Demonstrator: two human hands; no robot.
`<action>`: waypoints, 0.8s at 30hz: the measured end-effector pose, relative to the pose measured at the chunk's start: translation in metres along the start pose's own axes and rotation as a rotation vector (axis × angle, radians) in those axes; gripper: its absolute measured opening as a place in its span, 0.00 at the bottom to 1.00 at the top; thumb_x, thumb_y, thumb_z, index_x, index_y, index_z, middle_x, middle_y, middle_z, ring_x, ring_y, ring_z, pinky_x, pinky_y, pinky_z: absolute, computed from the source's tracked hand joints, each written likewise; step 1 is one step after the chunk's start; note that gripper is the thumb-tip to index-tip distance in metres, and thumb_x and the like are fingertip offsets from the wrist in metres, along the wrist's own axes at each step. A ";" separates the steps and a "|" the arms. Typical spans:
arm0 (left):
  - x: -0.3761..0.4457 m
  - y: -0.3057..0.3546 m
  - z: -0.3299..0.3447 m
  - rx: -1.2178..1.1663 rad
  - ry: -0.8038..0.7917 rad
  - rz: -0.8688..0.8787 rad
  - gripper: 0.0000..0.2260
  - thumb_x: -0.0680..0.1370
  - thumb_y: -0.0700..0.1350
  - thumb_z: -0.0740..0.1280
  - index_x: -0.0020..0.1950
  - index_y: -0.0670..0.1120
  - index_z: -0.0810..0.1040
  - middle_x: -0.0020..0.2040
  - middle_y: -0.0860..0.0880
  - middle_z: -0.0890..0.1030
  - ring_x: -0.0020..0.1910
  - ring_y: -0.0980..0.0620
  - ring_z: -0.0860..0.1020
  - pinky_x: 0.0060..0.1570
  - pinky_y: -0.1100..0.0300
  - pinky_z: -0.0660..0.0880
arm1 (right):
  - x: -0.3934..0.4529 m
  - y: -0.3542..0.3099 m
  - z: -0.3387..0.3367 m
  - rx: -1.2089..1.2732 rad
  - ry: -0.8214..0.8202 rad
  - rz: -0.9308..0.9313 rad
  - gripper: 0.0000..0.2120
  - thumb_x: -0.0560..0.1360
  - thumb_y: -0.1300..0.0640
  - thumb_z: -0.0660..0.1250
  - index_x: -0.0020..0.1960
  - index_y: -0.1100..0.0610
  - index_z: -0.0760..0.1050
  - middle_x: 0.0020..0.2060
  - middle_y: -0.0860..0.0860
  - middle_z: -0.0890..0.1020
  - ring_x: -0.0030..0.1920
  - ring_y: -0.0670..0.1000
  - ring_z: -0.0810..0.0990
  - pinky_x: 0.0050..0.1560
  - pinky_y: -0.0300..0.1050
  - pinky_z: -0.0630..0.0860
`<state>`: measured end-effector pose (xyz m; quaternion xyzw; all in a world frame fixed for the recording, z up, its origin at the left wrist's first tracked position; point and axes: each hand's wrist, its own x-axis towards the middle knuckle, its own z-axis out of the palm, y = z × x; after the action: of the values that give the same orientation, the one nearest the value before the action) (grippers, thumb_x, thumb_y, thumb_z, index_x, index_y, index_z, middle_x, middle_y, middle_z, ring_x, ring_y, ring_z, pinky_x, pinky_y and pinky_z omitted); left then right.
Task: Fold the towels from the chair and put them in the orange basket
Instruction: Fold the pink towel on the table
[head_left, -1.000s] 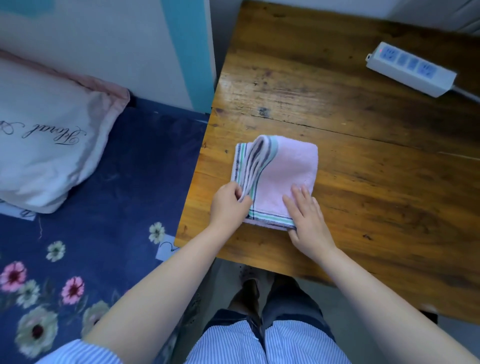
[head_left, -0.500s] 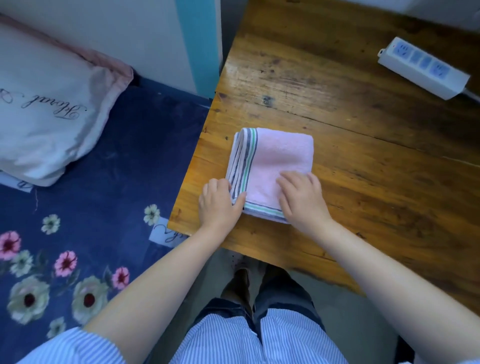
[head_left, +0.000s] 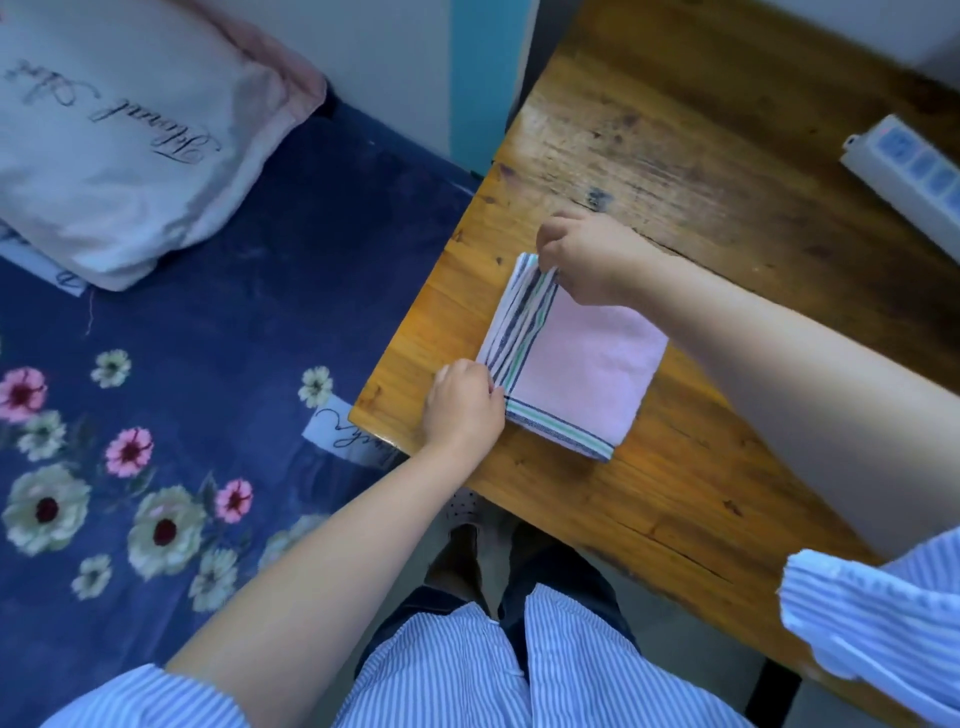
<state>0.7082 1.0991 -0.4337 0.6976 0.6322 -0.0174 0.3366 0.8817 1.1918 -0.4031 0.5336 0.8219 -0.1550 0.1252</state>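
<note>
A pink towel (head_left: 587, 364) with grey and green striped borders lies folded into a small square near the left corner of the wooden table (head_left: 701, 171). My left hand (head_left: 462, 410) pinches the near left corner of its striped edge. My right hand (head_left: 592, 260) reaches over the towel and pinches the far left corner of the same edge. Neither the chair nor the orange basket is in view.
A white power strip (head_left: 909, 176) lies at the table's far right. Left of the table is a bed with a dark blue flowered cover (head_left: 208, 415) and a pale pillow (head_left: 119, 150). My legs and shoes show below the table's near edge.
My right hand has left the towel's near side and gone to its far left corner. My left hand has stayed at the near left corner. The view has swung right and closer.
</note>
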 end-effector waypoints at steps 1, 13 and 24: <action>0.001 0.000 -0.001 -0.006 -0.007 -0.016 0.09 0.79 0.42 0.59 0.40 0.42 0.71 0.45 0.45 0.74 0.50 0.48 0.72 0.42 0.59 0.65 | 0.004 0.000 -0.001 0.043 -0.018 0.021 0.15 0.74 0.67 0.59 0.58 0.62 0.76 0.60 0.57 0.74 0.63 0.58 0.69 0.56 0.50 0.71; 0.023 -0.012 0.001 -0.151 -0.083 -0.155 0.16 0.76 0.40 0.60 0.31 0.46 0.58 0.39 0.47 0.68 0.34 0.50 0.64 0.27 0.61 0.57 | 0.020 -0.014 0.058 0.185 0.190 0.438 0.14 0.77 0.62 0.56 0.62 0.64 0.67 0.60 0.60 0.71 0.59 0.61 0.70 0.52 0.52 0.66; 0.023 -0.013 0.016 0.405 0.082 0.385 0.24 0.57 0.35 0.77 0.52 0.44 0.81 0.57 0.42 0.81 0.56 0.42 0.80 0.45 0.49 0.78 | -0.031 -0.001 0.058 0.163 0.360 0.260 0.18 0.69 0.55 0.59 0.56 0.63 0.68 0.55 0.66 0.78 0.54 0.66 0.79 0.51 0.66 0.74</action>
<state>0.7074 1.1106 -0.4622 0.8580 0.4849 -0.0509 0.1618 0.8957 1.1429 -0.4448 0.6622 0.7403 -0.1056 -0.0478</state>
